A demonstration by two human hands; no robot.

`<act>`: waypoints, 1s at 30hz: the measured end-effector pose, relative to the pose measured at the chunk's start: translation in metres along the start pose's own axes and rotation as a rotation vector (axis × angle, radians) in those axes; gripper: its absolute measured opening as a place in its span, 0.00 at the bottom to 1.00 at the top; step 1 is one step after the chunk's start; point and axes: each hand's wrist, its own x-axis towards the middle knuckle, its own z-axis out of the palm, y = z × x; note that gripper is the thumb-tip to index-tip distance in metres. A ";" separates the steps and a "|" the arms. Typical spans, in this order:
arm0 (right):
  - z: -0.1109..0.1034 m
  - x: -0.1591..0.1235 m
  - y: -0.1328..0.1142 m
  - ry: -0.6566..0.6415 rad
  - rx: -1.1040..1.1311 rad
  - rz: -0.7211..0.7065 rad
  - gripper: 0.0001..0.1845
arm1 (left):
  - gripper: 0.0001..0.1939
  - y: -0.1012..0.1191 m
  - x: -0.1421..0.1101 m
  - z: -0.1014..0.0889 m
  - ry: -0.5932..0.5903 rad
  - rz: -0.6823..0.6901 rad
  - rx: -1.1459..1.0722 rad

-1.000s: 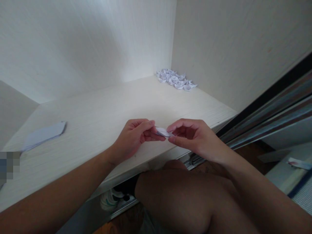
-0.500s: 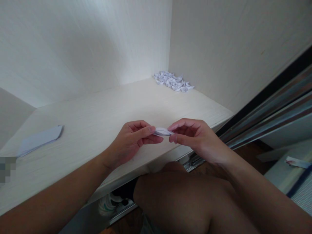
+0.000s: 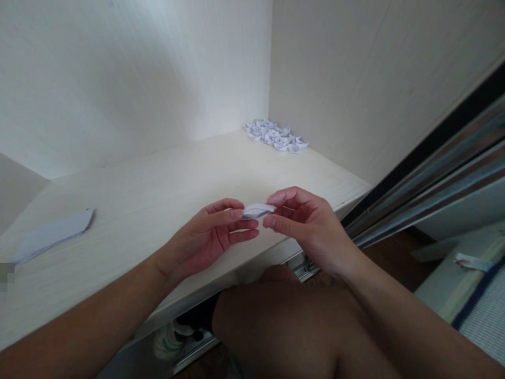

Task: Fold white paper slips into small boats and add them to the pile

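Note:
A small folded white paper piece (image 3: 257,211) is held between both hands just above the front edge of a pale wooden shelf (image 3: 165,184). My left hand (image 3: 209,237) pinches its left end with thumb and forefinger. My right hand (image 3: 305,223) pinches its right end, fingers curled. A pile of several small folded paper shapes (image 3: 276,137) lies in the far right corner of the shelf. A flat stack of white paper sheets (image 3: 53,234) lies on the shelf at the left.
White walls enclose the shelf at the back and right. A sliding door track (image 3: 426,173) runs diagonally at the right. My bare knee (image 3: 276,321) is below the hands. A shoe (image 3: 169,342) sits under the shelf. A mat (image 3: 481,316) lies at the lower right.
The view has drifted a little right and up, so everything sits lower and further left. Both hands keep pinching the paper piece, which now looks slightly more pulled open.

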 end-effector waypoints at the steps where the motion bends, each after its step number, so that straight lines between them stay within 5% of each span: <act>1: 0.004 0.000 0.001 0.020 0.006 -0.002 0.18 | 0.04 0.000 0.000 0.000 0.005 0.009 -0.003; 30: 0.010 -0.004 -0.005 0.048 -0.085 -0.210 0.07 | 0.08 0.001 0.002 0.001 0.012 0.044 -0.130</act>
